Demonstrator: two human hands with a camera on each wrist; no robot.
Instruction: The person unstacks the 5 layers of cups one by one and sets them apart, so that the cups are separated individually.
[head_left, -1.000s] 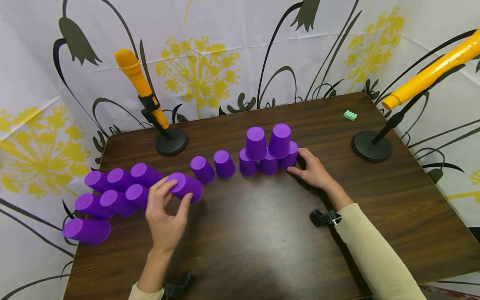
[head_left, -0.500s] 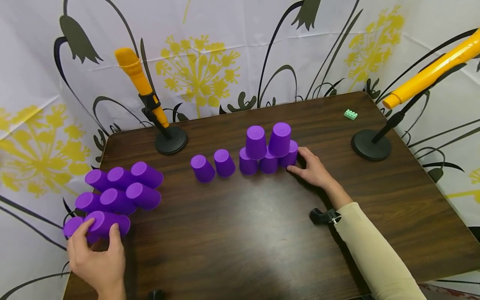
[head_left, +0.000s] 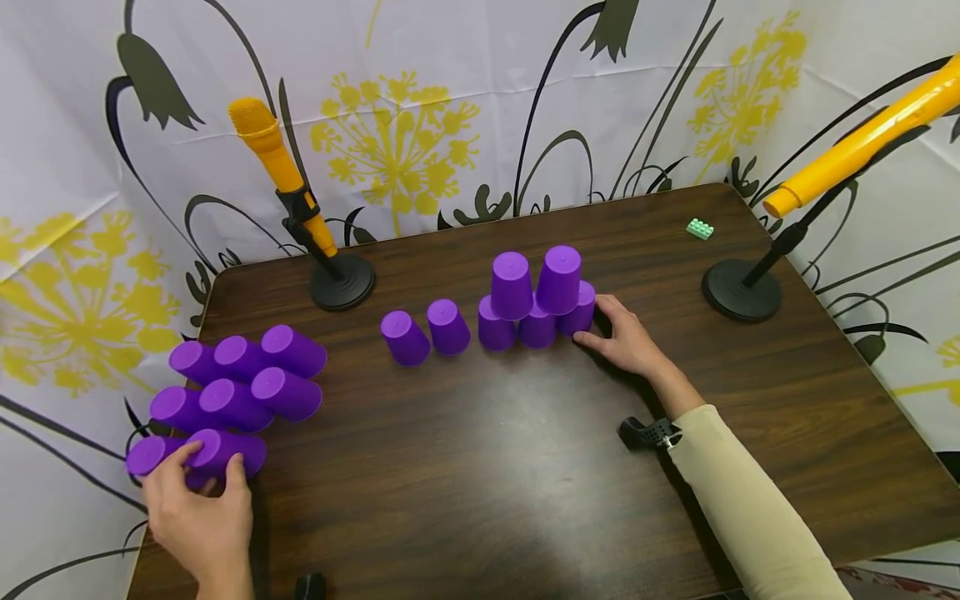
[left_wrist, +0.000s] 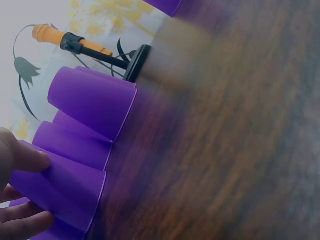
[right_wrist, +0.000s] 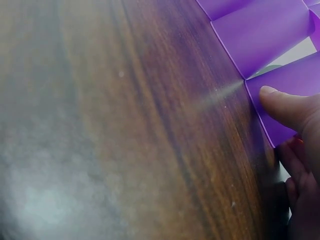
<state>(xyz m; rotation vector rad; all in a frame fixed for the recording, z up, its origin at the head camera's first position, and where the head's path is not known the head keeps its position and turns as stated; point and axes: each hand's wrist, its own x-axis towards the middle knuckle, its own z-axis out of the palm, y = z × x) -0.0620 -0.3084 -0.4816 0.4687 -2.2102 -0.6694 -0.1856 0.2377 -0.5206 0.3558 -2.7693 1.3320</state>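
My left hand [head_left: 197, 512] holds a purple cup [head_left: 238, 452] between thumb and fingers at the table's left front. The cup stands upside down beside another purple cup [head_left: 147, 454], partly hidden by my fingers. In the left wrist view, the held cup's rim [left_wrist: 96, 205] looks to be at the tabletop. My right hand [head_left: 626, 337] grips the rightmost bottom cup [head_left: 577, 310] of a small stack, thumb in front, as the right wrist view also shows on that cup [right_wrist: 282, 112]. Two upside-down cups [head_left: 512, 286] sit on that bottom row of three.
Several upside-down cups [head_left: 287, 393] form rows behind my left hand. Two single cups [head_left: 448, 327] stand left of the stack. A yellow microphone [head_left: 270, 150] on a black stand is behind; a yellow tube [head_left: 862, 142] on another stand and a green toy brick [head_left: 700, 229] are at right.
My left hand carried its cup from the middle left down to the front-left row, then lowered it slightly to the right. My right hand stayed on the stack's end cup.
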